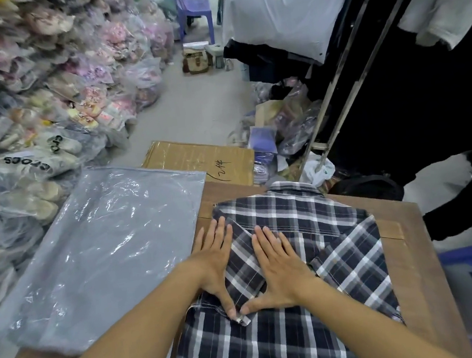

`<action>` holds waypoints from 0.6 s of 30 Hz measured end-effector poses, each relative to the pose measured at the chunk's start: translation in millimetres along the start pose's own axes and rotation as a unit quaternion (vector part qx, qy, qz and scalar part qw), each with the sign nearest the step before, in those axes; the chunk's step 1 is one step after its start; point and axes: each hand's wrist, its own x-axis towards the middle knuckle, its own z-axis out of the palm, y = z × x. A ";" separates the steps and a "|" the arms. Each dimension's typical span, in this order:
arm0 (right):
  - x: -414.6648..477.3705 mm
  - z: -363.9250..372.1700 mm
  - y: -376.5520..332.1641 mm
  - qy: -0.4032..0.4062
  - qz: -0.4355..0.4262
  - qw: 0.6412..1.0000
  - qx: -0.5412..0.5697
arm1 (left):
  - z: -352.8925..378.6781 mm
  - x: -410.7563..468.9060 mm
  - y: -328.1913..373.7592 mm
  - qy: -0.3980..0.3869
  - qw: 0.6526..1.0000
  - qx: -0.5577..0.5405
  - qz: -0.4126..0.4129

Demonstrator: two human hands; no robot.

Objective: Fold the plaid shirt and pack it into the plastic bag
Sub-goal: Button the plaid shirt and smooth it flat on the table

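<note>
Here, both forearms reach forward over a plaid shirt spread on a wooden table. The left hand and right hand lie flat, palms down, fingers extended and gripping nothing, their thumbs meeting at the tip of a folded sleeve. The left hand rests partly on the shirt's edge. Just left of the shirt lies a clear plastic bag, flat on the table. Beyond sits a cardboard box, with bagged goods piled further left.
</note>
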 end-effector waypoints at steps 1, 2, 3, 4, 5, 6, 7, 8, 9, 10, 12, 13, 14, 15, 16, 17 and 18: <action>0.8 1.7 1.6 0.002 -0.002 1.000 0.003 | 0.1 1.4 0.1 -0.008 1.000 0.003 -0.007; 0.6 2.1 2.8 0.004 -0.007 1.000 0.004 | -0.1 2.4 0.3 -0.017 1.000 0.005 -0.013; -0.4 0.8 4.0 0.003 -0.013 1.000 0.009 | -1.4 2.6 0.8 -0.021 1.000 0.007 -0.015; -1.2 -2.0 5.5 0.005 -0.016 1.000 0.026 | -4.3 2.8 0.8 -0.023 1.000 0.000 -0.017; -3.2 -6.3 7.8 0.014 -0.016 0.998 0.059 | -9.6 2.4 0.4 -0.016 0.999 -0.025 -0.018; -5.8 -10.9 12.4 0.032 -0.011 0.994 0.103 | -16.8 2.4 -1.3 0.005 0.997 -0.068 -0.022; -8.5 -15.0 19.8 0.067 -0.001 0.987 0.144 | -24.6 3.7 -4.3 0.046 0.991 -0.122 -0.025; -12.3 -19.7 30.0 0.121 0.016 0.978 0.170 | -32.1 6.8 -8.5 0.103 0.979 -0.175 -0.025; -16.8 -23.2 43.0 0.180 0.042 0.966 0.182 | -38.7 10.7 -12.3 0.165 0.963 -0.209 -0.027; -21.2 -25.3 58.6 0.230 0.078 0.951 0.189 | -44.1 15.6 -16.7 0.215 0.949 -0.226 -0.036; -30.2 -26.8 93.7 0.289 0.176 0.916 0.215 | -51.3 25.7 -23.6 0.262 0.929 -0.254 -0.067; -35.5 -27.2 110.5 0.303 0.232 0.895 0.231 | -53.0 29.9 -25.9 0.259 0.923 -0.272 -0.086; -41.4 -27.1 126.1 0.309 0.291 0.871 0.246 | -53.9 33.7 -27.6 0.248 0.917 -0.294 -0.102; -47.4 -26.5 140.6 0.305 0.346 0.848 0.260 | -54.2 36.9 -29.5 0.235 0.911 -0.320 -0.112; -52.8 -25.3 153.4 0.299 0.387 0.828 0.273 | -54.3 39.3 -30.8 0.223 0.903 -0.348 -0.119; -57.3 -23.1 164.2 0.290 0.412 0.813 0.293 | -54.5 40.7 -31.0 0.214 0.896 -0.369 -0.125; -60.6 -20.3 172.2 0.279 0.421 0.799 0.326 | -55.0 41.7 -30.7 0.208 0.891 -0.383 -0.131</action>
